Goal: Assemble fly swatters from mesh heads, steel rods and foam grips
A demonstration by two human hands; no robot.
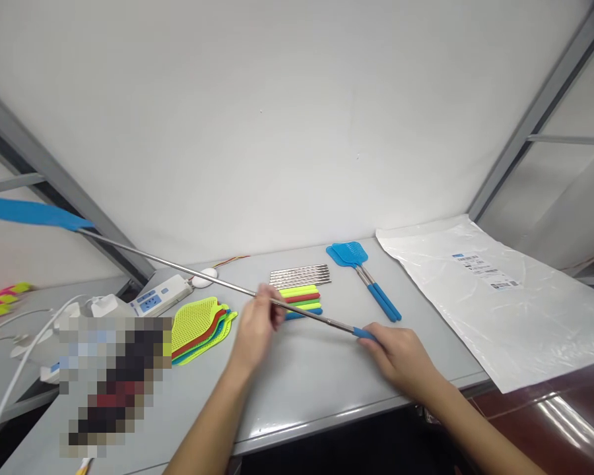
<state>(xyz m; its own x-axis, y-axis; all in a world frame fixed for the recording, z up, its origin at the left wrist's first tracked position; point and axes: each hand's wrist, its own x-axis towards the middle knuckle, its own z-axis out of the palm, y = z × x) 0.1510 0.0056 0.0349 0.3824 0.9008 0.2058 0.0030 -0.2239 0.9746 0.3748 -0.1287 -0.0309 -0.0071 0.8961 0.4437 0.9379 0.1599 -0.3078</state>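
A blue fly swatter [178, 267] with an extended telescopic metal rod slants across the view above the table. Its blue head lies at the far left edge. My right hand [400, 359] is closed round its blue handle. My left hand [255, 326], slightly blurred, has its fingers closed on the metal rod. Behind the rod lie several silver metal rods [299, 275] in a row and several coloured handle sleeves [301, 297] in yellow, red, green and blue. Two collapsed blue fly swatters [371, 280] rest to their right. A stack of coloured swatter heads [195, 326] lies on the left.
A white plastic mailing bag [505, 297] with a label covers the table's right end. Power strips [161, 297] with white plugs and cables stand at the left, near a pixelated patch. A white wall backs the grey table [327, 382]; metal frame posts flank it.
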